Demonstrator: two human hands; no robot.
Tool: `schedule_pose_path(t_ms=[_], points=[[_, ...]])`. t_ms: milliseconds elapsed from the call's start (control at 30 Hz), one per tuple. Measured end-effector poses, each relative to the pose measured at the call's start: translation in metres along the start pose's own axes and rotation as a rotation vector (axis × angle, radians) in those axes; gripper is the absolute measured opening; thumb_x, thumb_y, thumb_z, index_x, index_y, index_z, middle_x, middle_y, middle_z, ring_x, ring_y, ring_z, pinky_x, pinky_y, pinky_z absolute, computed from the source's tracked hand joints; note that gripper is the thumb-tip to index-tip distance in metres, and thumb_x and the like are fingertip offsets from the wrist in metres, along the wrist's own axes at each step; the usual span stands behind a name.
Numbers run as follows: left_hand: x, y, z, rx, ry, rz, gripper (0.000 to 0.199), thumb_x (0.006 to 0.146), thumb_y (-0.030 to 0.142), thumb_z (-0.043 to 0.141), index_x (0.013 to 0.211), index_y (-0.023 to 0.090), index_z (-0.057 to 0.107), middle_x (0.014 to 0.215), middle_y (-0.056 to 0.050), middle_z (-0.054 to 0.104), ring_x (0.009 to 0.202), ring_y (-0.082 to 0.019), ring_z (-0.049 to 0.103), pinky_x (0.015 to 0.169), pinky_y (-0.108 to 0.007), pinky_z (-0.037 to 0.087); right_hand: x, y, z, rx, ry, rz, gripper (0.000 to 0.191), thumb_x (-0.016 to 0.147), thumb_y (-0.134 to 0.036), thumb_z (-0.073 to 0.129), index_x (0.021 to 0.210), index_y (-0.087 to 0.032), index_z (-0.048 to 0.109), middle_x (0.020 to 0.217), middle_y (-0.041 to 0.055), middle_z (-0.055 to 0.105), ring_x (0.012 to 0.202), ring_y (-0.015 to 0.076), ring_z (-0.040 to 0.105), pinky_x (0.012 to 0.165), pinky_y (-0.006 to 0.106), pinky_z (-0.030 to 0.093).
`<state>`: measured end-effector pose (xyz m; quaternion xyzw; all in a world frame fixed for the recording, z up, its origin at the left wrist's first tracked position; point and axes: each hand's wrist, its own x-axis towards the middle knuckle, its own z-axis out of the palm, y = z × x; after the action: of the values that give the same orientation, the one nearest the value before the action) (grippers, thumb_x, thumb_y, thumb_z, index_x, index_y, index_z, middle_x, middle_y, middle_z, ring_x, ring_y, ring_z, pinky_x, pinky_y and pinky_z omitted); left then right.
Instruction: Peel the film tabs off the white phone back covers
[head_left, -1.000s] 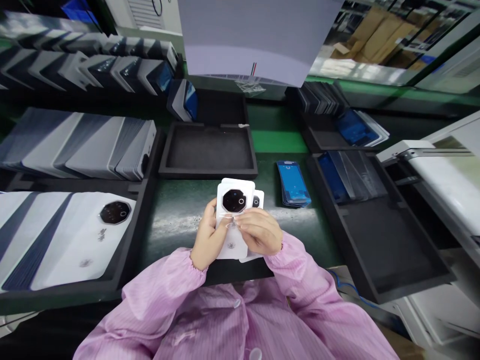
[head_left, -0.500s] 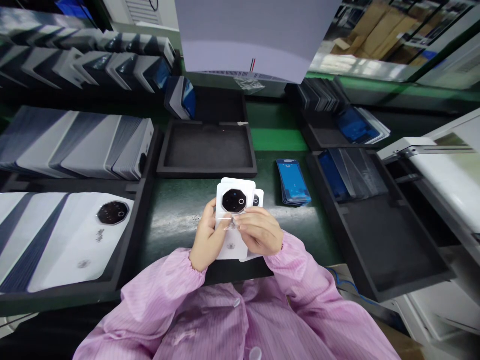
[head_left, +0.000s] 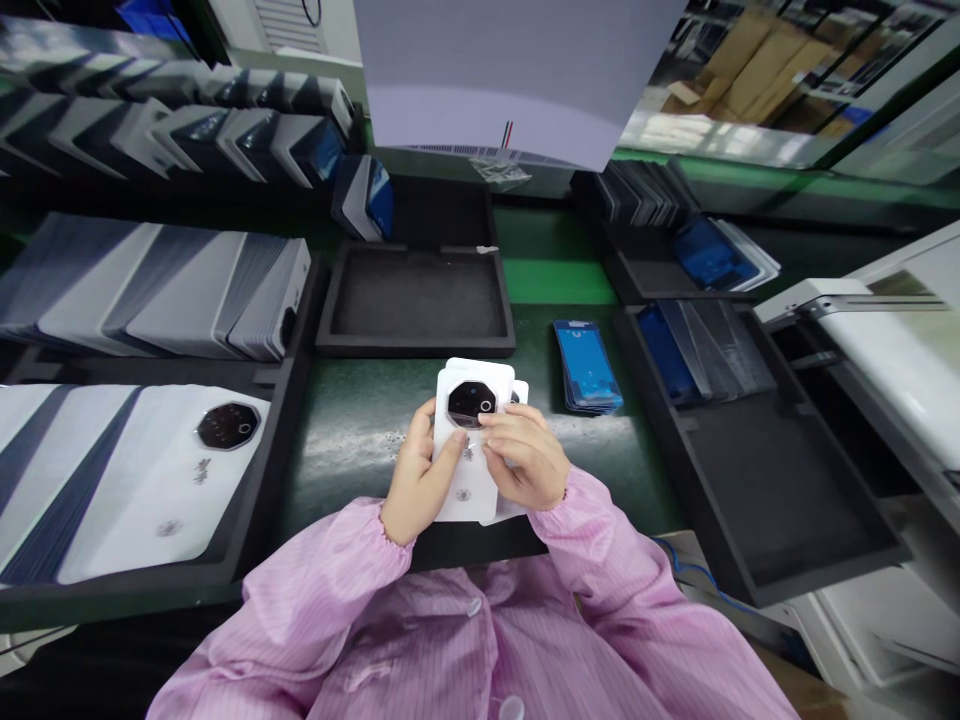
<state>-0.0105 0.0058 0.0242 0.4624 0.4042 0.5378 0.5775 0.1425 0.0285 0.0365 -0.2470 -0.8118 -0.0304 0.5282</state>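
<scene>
Left hand point(head_left: 415, 480) grips a white back cover point(head_left: 471, 440) upright above the green surface point(head_left: 352, 430). Right hand point(head_left: 525, 462) pinches at the film just below the camera lens point(head_left: 471, 400). Judged step: peeling film; next requires a firm, steady pull.

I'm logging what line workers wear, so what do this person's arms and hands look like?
Both arms are covered by long pink sleeves with fine stripes, left sleeve and right sleeve, each gathered into an elastic cuff at the wrist. The same garment closes down the front with snap buttons. The left hand and right hand are bare: no gloves, rings or watch show.
</scene>
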Motion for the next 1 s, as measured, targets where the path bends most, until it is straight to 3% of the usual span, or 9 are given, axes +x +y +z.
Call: schedule_pose_path(t_ms=[167,467,567,700,767,867,1000], points=[[-0.001,0.001,0.0,-0.023,-0.005,-0.018,0.04,0.092,0.031,0.056,0.127,0.021,0.04,0.118,-0.007,0.06,0.102,-0.018,0.062,0.082,-0.027,0.051,0.0,0.001,0.001,-0.072,0.022,0.044,0.028,0.076,-0.007,0.062,0.098,-0.022,0.054,0.083,0.0011,0.07,0.096,0.0214,0.067,0.095,0.046,0.047],[-0.001,0.002,-0.001,0.01,0.005,-0.028,0.041,0.092,0.032,0.056,0.128,0.021,0.041,0.123,-0.008,0.058,0.107,-0.02,0.06,0.083,-0.028,0.051,-0.001,0.002,0.002,-0.158,0.037,0.098,0.029,0.075,-0.013,0.066,0.099,-0.024,0.055,0.091,0.0022,0.07,0.104,0.0261,0.062,0.095,0.053,0.045],[-0.002,0.003,0.0,0.012,0.008,-0.029,0.042,0.091,0.033,0.057,0.128,0.02,0.041,0.125,-0.01,0.057,0.112,-0.022,0.058,0.082,-0.027,0.052,-0.001,0.001,0.001,-0.209,0.023,0.173,0.038,0.076,-0.023,0.068,0.112,-0.022,0.055,0.107,0.0089,0.065,0.117,0.032,0.052,0.1,0.06,0.038],[-0.003,0.002,0.002,-0.031,-0.012,-0.115,0.051,0.087,0.035,0.062,0.129,0.02,0.037,0.11,-0.011,0.064,0.089,-0.02,0.066,0.07,-0.027,0.055,-0.002,0.004,-0.001,-0.207,-0.032,0.353,0.069,0.078,-0.037,0.068,0.139,-0.02,0.038,0.141,0.0159,0.04,0.136,0.0377,0.029,0.107,0.064,0.03],[-0.003,0.002,0.003,-0.052,-0.017,-0.13,0.055,0.085,0.035,0.065,0.129,0.02,0.036,0.107,-0.01,0.064,0.085,-0.02,0.066,0.069,-0.028,0.055,-0.002,0.008,-0.002,-0.142,-0.075,0.464,0.071,0.079,-0.039,0.068,0.14,-0.022,0.036,0.145,0.0152,0.035,0.139,0.0361,0.026,0.109,0.063,0.029],[-0.001,0.0,0.003,-0.09,-0.032,-0.122,0.053,0.087,0.038,0.063,0.129,0.019,0.037,0.111,-0.011,0.063,0.09,-0.021,0.065,0.072,-0.029,0.055,-0.003,0.018,-0.008,-0.025,-0.062,0.605,0.057,0.079,-0.036,0.069,0.13,-0.022,0.049,0.139,0.0135,0.044,0.134,0.0311,0.036,0.11,0.055,0.034],[0.007,0.0,-0.003,-0.149,0.049,-0.063,0.051,0.088,0.04,0.061,0.127,0.018,0.039,0.112,-0.011,0.063,0.092,-0.02,0.064,0.077,-0.03,0.054,-0.004,0.043,-0.027,0.2,0.279,0.796,0.047,0.079,-0.03,0.069,0.121,-0.017,0.05,0.115,0.0134,0.061,0.105,0.0217,0.062,0.092,0.039,0.052]])
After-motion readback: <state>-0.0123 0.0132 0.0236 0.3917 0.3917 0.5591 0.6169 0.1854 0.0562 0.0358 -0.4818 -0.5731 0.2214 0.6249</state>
